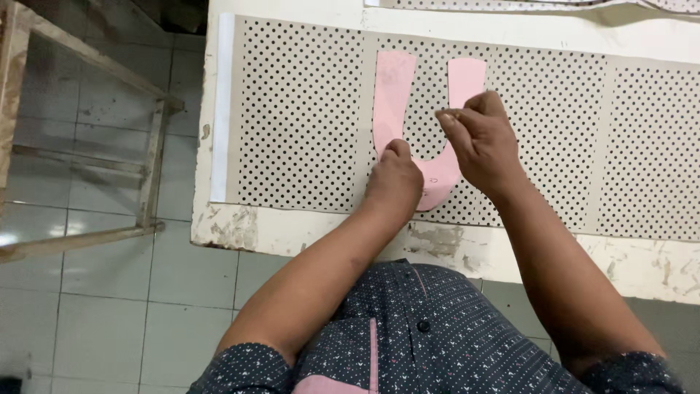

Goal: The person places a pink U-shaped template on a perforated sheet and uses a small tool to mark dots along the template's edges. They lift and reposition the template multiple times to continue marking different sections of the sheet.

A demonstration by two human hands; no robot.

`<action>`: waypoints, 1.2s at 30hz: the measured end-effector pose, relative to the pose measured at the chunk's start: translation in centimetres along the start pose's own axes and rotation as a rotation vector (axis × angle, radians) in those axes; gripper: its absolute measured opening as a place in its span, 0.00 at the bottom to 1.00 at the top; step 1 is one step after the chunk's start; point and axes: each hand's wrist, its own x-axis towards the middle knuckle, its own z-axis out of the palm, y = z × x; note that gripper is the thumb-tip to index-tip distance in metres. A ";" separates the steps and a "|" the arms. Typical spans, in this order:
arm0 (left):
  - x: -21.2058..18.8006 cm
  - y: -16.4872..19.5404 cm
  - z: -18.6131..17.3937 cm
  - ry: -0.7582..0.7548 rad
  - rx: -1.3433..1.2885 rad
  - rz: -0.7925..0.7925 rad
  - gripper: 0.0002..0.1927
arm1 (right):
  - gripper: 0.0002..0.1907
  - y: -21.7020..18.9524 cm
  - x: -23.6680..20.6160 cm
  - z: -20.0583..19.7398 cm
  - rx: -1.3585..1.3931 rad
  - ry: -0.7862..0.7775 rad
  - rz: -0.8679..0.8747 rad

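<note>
While its two arms point away from the person, the pink U-shaped pattern piece (394, 95) lies flat on the dotted sheet (299, 109). Left hand (394, 179) presses its bend with curled fingers; right hand (477, 138), fingertips pinched together, hovers just above, its hold unclear.

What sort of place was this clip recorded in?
Probably a small cutting or pattern workshop, perhaps for shoe parts. A pink U-shaped template lies on perforated sheet material spread over a worn white worktable, with the left hand pressing it flat. The tiled floor looks bare and utilitarian.
</note>
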 end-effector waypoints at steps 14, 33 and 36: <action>1.4 3.6 3.4 0.009 0.043 0.059 0.21 | 0.13 -5.3 3.7 3.5 -0.061 -0.538 -0.187; 1.1 2.8 2.0 0.251 0.039 -0.003 0.26 | 0.05 -5.6 5.8 3.7 -0.218 -0.331 -0.513; 1.3 2.2 2.7 0.223 0.016 0.008 0.25 | 0.06 -6.0 7.1 4.1 -0.193 -0.308 -0.482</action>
